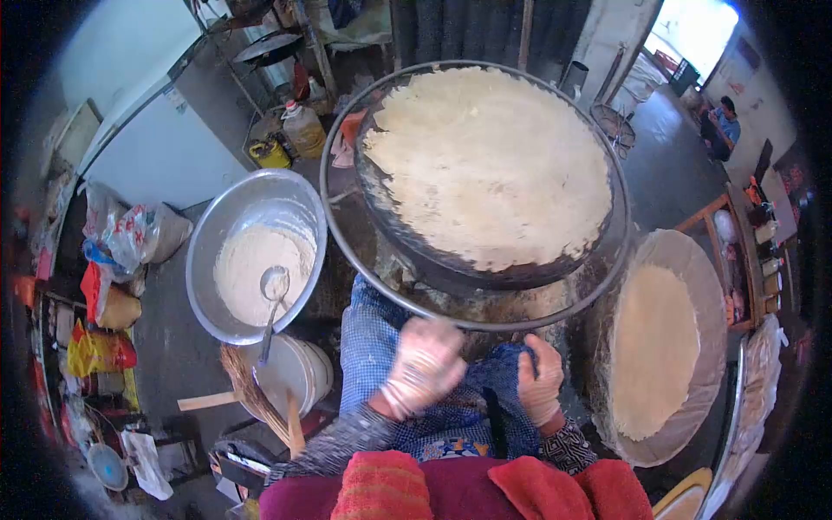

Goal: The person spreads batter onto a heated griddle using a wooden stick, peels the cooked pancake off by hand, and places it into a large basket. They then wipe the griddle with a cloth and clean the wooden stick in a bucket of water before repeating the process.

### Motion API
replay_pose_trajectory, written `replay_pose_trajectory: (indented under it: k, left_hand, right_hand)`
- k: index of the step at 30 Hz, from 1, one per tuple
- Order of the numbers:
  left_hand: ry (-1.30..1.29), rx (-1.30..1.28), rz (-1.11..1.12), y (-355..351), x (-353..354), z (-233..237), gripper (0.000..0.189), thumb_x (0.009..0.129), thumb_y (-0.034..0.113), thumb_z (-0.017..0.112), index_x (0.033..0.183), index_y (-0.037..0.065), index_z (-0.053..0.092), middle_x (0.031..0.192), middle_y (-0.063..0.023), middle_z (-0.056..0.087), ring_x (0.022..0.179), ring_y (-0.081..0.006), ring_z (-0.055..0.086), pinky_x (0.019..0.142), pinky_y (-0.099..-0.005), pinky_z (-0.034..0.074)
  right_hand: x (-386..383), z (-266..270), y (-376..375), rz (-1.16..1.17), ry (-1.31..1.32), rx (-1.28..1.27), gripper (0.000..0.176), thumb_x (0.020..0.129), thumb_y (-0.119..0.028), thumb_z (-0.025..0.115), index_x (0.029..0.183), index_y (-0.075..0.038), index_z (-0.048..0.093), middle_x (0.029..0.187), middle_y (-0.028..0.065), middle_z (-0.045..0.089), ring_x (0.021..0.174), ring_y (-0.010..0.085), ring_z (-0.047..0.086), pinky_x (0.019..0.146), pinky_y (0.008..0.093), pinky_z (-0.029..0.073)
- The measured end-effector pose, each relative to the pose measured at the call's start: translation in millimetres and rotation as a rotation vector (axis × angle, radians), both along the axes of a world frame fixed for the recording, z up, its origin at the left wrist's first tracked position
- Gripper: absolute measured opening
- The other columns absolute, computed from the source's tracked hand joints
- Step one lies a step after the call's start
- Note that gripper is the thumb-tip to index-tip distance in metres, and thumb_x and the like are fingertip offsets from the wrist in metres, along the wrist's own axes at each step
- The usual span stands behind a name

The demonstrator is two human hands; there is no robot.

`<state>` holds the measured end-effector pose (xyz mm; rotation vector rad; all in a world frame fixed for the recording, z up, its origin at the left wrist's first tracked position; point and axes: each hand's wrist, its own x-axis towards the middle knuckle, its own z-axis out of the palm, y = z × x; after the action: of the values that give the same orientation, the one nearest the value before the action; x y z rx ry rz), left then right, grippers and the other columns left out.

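On the griddle (498, 278) at one o'clock, the thin, ragged sheet (494, 165) might be torn if snagged. A smooth metal basin (260, 195) is set at nine; the left hand (425, 367), at six, is too blurred for its fingers to be read, while at five the right hand (542, 381) is held with thumb and fingers apart.

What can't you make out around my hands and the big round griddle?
All in the head view:
- Left hand: motion blur hides the finger positions and whether it holds anything.
- Griddle: its own body hides most of what lies directly beneath.
- Yellow-edged object, lower right: cut off by the bottom edge.
- Distant person: too small to tell what their hands hold.
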<state>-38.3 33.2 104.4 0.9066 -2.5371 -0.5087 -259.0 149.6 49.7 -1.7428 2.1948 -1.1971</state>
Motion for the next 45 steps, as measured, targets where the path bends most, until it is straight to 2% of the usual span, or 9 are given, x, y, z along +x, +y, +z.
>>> replay_pose_trajectory:
  k: [5, 10, 13, 15, 26, 33, 37, 40, 45]
  left_hand:
    - [0.035, -0.262, 0.434, -97.3, 97.3, -18.1, 0.042, 0.078, 0.022, 0.065, 0.113, 0.000, 0.055, 0.120, -0.0203, 0.054, 0.116, -0.0401, 0.049, 0.100, -0.0506, 0.036]
    - [-0.411, -0.367, 0.248, -148.5, 109.4, -43.7, 0.045, 0.084, 0.033, 0.061, 0.118, 0.005, 0.057, 0.132, -0.0166, 0.050, 0.129, -0.0373, 0.041, 0.110, -0.0554, 0.024]
    - [-0.605, -0.236, 0.104, -122.9, 71.9, -61.1, 0.037, 0.082, 0.040, 0.062, 0.105, 0.010, 0.063, 0.109, -0.0124, 0.060, 0.121, -0.0340, 0.048, 0.113, -0.0562, 0.020]
    - [-0.362, -0.264, 0.151, -90.0, 44.6, -71.6, 0.026, 0.079, 0.035, 0.062, 0.089, 0.011, 0.059, 0.095, -0.0108, 0.059, 0.114, -0.0336, 0.051, 0.113, -0.0559, 0.021]
    - [0.141, -0.124, 0.139, -14.5, 11.3, -34.0, 0.052, 0.079, 0.025, 0.068, 0.125, 0.006, 0.053, 0.127, -0.0166, 0.050, 0.122, -0.0373, 0.046, 0.107, -0.0560, 0.030]
    - [0.122, -0.253, 0.280, -72.2, 44.6, -17.2, 0.065, 0.076, 0.021, 0.073, 0.132, 0.002, 0.047, 0.130, -0.0205, 0.047, 0.124, -0.0417, 0.042, 0.107, -0.0527, 0.033]
    - [0.165, -0.347, 0.341, -110.0, 37.2, 5.9, 0.069, 0.076, 0.017, 0.074, 0.136, 0.001, 0.043, 0.133, -0.0229, 0.044, 0.125, -0.0438, 0.041, 0.107, -0.0513, 0.033]
    - [0.221, -0.423, 0.322, -116.2, 25.5, 26.7, 0.065, 0.079, 0.016, 0.072, 0.135, 0.000, 0.043, 0.134, -0.0245, 0.044, 0.125, -0.0445, 0.042, 0.107, -0.0509, 0.034]
    - [0.315, -0.527, 0.303, -95.6, 16.4, 35.2, 0.063, 0.081, 0.016, 0.069, 0.135, -0.001, 0.042, 0.133, -0.0258, 0.045, 0.124, -0.0469, 0.043, 0.106, -0.0541, 0.034]
  right_hand:
    - [-11.5, -22.5, 19.6, -0.122, -0.306, 0.115, 0.028, 0.086, -0.010, 0.066, 0.112, -0.001, 0.066, 0.108, 0.0152, 0.068, 0.103, 0.0317, 0.063, 0.093, 0.0408, 0.048]
    - [7.2, -1.6, 3.6, -0.051, -0.239, 0.064, 0.028, 0.086, -0.010, 0.066, 0.112, -0.002, 0.065, 0.108, 0.0143, 0.068, 0.102, 0.0304, 0.063, 0.092, 0.0403, 0.048]
    - [8.9, 11.5, -19.9, 0.002, -0.206, 0.013, 0.028, 0.085, -0.009, 0.067, 0.112, -0.002, 0.064, 0.109, 0.0142, 0.067, 0.102, 0.0318, 0.062, 0.092, 0.0408, 0.047]
    - [11.1, 26.0, -45.2, 0.043, -0.120, -0.021, 0.031, 0.083, -0.009, 0.068, 0.113, -0.003, 0.064, 0.110, 0.0137, 0.067, 0.102, 0.0324, 0.062, 0.093, 0.0417, 0.047]
    - [32.1, 35.4, -200.5, 0.230, 0.832, 0.285, 0.049, 0.090, -0.020, 0.050, 0.139, -0.020, 0.047, 0.142, 0.0083, 0.046, 0.138, 0.0287, 0.035, 0.110, 0.0669, 0.016]
    - [-6.1, 49.8, -239.1, 0.258, 0.882, 0.603, 0.023, 0.086, -0.023, 0.053, 0.102, -0.022, 0.070, 0.105, 0.0037, 0.069, 0.110, 0.0238, 0.060, 0.108, 0.0645, 0.020]
    - [-58.5, 95.8, -248.5, 0.057, 0.860, 0.443, 0.017, 0.082, -0.022, 0.060, 0.093, -0.022, 0.073, 0.091, 0.0037, 0.070, 0.093, 0.0242, 0.064, 0.105, 0.0562, 0.031]
    - [-120.1, 105.0, -244.1, 0.140, 0.651, -0.396, 0.016, 0.074, -0.018, 0.070, 0.089, -0.022, 0.073, 0.088, -0.0002, 0.070, 0.091, 0.0221, 0.065, 0.103, 0.0539, 0.035]
    - [-149.6, 70.1, -197.6, 0.291, 0.838, -0.337, 0.033, 0.067, -0.020, 0.075, 0.100, -0.020, 0.072, 0.108, 0.0008, 0.067, 0.113, 0.0217, 0.057, 0.108, 0.0565, 0.030]
